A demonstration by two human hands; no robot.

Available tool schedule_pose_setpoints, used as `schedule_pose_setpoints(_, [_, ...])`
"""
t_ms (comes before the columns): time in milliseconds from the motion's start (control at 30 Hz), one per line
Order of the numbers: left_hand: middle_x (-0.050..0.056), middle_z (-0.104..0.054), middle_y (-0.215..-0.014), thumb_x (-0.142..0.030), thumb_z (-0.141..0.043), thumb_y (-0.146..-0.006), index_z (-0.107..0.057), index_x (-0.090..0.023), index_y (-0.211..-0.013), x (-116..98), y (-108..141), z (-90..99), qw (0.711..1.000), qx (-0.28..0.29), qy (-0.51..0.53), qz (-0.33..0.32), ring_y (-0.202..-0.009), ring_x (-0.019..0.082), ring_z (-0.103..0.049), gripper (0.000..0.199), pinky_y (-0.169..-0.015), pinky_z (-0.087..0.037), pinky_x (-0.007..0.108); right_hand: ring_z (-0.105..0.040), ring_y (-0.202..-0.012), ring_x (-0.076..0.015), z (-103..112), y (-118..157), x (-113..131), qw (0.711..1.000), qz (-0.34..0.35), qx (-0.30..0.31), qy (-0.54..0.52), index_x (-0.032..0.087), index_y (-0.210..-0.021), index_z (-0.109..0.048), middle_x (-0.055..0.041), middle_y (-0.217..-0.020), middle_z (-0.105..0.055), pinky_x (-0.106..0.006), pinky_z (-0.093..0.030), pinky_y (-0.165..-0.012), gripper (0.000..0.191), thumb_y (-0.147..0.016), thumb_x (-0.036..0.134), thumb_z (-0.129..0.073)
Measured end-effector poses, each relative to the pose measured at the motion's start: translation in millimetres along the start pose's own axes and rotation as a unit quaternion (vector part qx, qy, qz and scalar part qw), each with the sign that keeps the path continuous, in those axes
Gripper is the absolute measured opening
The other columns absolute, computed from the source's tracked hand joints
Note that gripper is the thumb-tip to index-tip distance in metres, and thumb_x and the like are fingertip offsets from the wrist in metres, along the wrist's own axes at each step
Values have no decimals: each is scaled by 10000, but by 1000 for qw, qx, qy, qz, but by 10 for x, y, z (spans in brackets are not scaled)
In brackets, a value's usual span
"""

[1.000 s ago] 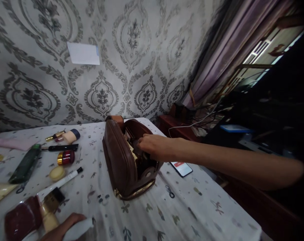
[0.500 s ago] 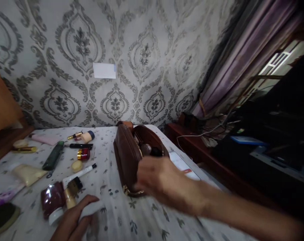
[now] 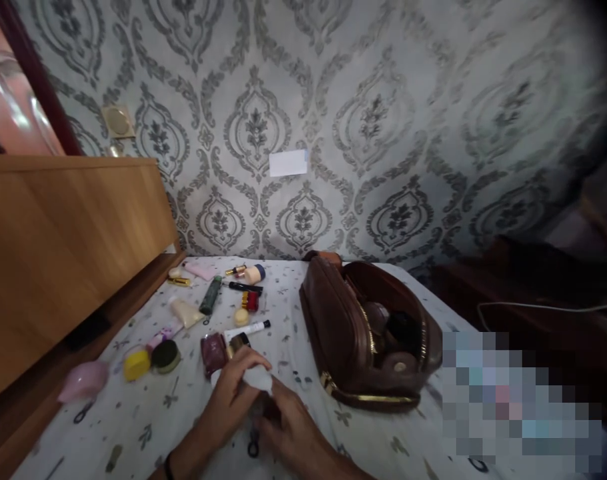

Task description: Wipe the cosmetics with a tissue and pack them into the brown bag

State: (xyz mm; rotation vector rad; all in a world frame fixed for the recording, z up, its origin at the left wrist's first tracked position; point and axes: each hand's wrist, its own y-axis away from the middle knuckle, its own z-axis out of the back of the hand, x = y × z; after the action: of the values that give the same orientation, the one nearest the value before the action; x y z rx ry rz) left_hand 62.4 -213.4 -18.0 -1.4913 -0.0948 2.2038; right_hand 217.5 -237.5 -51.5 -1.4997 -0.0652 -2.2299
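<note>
Our right hand (image 3: 293,423) has moved from the brown bag (image 3: 331,320) to our left hand (image 3: 237,385), so work apparently centres on the white item (image 3: 257,378) between them. Our left fingers grip it, nearly closed; our right fingers half-curl beside it, hold indeterminable. The open bag contains a round item (image 3: 376,316) and a black item (image 3: 401,327).

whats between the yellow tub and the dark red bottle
In the head view, a dark round container sits between the yellow tub and the dark red bottle.
</note>
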Motion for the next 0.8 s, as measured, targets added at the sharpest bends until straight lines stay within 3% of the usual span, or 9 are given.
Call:
schedule_pose_setpoints(167, [101, -612, -1114, -392, -464, -950, -646, -199, -1088, 0, 47, -44, 994, 37, -93, -33, -1047, 238, -581, 299, -925, -452, 354, -638, -976, -265, -4, -7, -22, 996, -1, -34, -82, 210, -1051, -667, -72, -1009, -687, -404, -520, -905, 284, -793, 263, -559])
schedule_pose_setpoints(367, [57, -619, -821, -255, -399, -948, -538, -205, -794, 159, 14, -80, 980, -3, -200, 11, -799, 217, -594, 213, -733, -446, 322, -648, -879, -250, 24, -32, 69, 994, 5, 13, -106, 213, -880, -688, -48, -868, -692, -367, -513, -822, 189, -797, 284, -533])
schedule_pose_setpoints(467, [27, -599, -773, -235, -425, -932, -468, -220, -764, 172, -1, -77, 973, 3, -230, 22, -735, 194, -573, 175, -668, -409, 292, -616, -695, -213, 43, -52, 35, 990, -28, 4, -135, 207, -771, -651, -30, -707, -651, -329, -493, -678, 206, -827, 366, -533])
schedule_pose_setpoints(600, [7, -629, -801, -177, -463, -907, -498, -222, -878, 126, 6, -71, 968, 15, -250, 19, -758, 184, -604, 64, -669, -398, 273, -508, -520, -165, 73, -71, -18, 973, -99, -37, -206, 214, -743, -614, 3, -577, -588, -293, -414, -544, 219, -801, 424, -594])
schedule_pose_setpoints(800, [27, -690, -858, -133, -521, -874, -552, -214, -942, 100, 33, -63, 944, 58, -325, -5, -831, 209, -663, 110, -688, -435, 275, -483, -523, -153, 61, -115, 8, 944, -134, -120, -278, 204, -708, -599, 2, -565, -565, -275, -376, -528, 190, -734, 387, -644])
